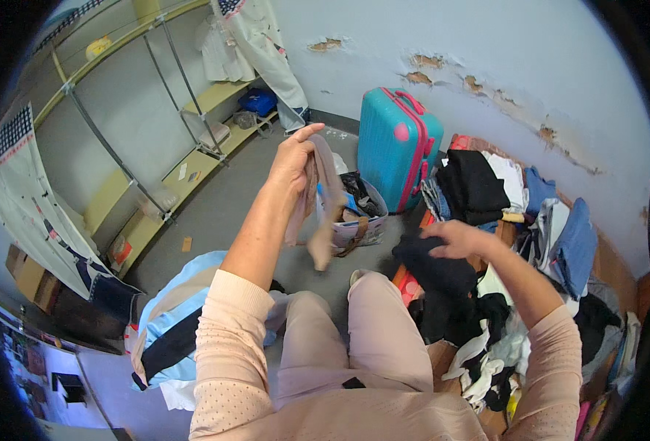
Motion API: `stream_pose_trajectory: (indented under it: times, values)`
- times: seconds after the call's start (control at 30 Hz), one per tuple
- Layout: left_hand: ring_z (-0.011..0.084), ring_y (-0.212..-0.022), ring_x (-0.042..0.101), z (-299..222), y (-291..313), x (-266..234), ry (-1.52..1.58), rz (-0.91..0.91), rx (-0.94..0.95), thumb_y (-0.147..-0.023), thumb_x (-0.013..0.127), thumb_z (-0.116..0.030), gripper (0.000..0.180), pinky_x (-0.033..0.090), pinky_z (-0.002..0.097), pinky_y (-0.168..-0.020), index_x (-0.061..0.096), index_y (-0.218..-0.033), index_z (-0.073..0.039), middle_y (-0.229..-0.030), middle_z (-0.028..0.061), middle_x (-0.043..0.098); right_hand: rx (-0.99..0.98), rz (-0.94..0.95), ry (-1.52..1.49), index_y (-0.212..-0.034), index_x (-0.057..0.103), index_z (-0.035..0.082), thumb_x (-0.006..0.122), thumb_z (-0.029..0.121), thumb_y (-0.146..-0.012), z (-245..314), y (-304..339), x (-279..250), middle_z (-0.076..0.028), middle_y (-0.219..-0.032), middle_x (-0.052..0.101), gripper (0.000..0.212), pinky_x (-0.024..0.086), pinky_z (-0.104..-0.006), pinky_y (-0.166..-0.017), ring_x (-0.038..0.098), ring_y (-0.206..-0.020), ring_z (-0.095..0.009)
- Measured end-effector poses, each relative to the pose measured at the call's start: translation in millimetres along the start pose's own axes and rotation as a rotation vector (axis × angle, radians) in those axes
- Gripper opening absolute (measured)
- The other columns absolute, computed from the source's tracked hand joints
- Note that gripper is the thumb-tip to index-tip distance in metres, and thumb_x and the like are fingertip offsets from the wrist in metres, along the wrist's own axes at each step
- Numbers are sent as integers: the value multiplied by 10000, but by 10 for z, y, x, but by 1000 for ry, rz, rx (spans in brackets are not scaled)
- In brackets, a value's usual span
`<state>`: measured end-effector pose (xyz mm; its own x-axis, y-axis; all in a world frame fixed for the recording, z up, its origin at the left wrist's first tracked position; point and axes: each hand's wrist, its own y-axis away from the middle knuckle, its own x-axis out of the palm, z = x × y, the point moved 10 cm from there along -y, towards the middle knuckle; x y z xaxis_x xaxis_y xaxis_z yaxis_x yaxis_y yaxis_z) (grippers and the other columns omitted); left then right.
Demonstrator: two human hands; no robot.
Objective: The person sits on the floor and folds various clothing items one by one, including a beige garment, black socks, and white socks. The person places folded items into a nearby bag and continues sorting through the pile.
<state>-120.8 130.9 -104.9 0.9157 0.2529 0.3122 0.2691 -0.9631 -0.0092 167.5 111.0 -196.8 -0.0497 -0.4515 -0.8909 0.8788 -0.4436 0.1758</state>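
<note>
A thin beige stocking-like garment (pixel 328 187) dangles from my left hand (pixel 290 167), whose fingers are closed round its upper end. It hangs in loose folds in front of a light fabric basket (pixel 373 229) filled with dark and blue items. Over to the right, my right hand (pixel 457 239) is closed on a black piece of clothing (pixel 439 283), its fingertips partly hidden in the cloth. That dark cloth lies at the near edge of a heap of clothes, with white and black small pieces (pixel 479 371) beside it.
Behind the basket stands a turquoise suitcase (pixel 387 147) with pink trim. Folded black clothes (pixel 473 187) and blue jeans (pixel 573 246) are stacked at the right. A light-blue striped cloth bundle (pixel 174 312) rests at my left. Cream shelves (pixel 185 173) with metal poles line the left wall.
</note>
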Motion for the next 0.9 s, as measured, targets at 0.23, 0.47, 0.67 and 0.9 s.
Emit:
stream_pose_trajectory:
  times: [0.23,0.47,0.67,0.9]
  values:
    - [76,-647,486,-47,216,337,-582,211,103,-747,407,66,441,409,211,-595,644,-1092,-73,-827,0,577,-138,-338,-321,-1373,284,-53,705,286,-751,721,-428,288,-278,-1385,352,824,285,-387,-1081,352,-1297,-370]
    - [142,-880,578,-14,516,772,-63,296,72,-780,429,91,450,469,274,-799,547,-1206,8,-1040,65,586,19,-673,-571,-1432,113,-42,788,385,-647,471,-677,599,-286,-1466,178,1120,196,-432,-1113,177,-1373,-403]
    - [176,-1047,542,205,958,1435,387,417,76,-770,414,118,506,442,313,-927,477,-1265,37,-1144,119,536,307,-956,-580,-1450,115,79,814,362,-594,-37,-522,605,-219,-1376,354,1140,275,-473,-1047,343,-1274,-390]
    - [257,-1278,382,344,1149,1223,760,534,21,-840,484,54,572,248,503,-1095,408,-1379,-119,-1361,88,434,192,-1371,-1299,-1130,543,-8,552,29,-860,-486,-207,946,-95,-1030,631,272,460,-306,-888,570,-991,-155]
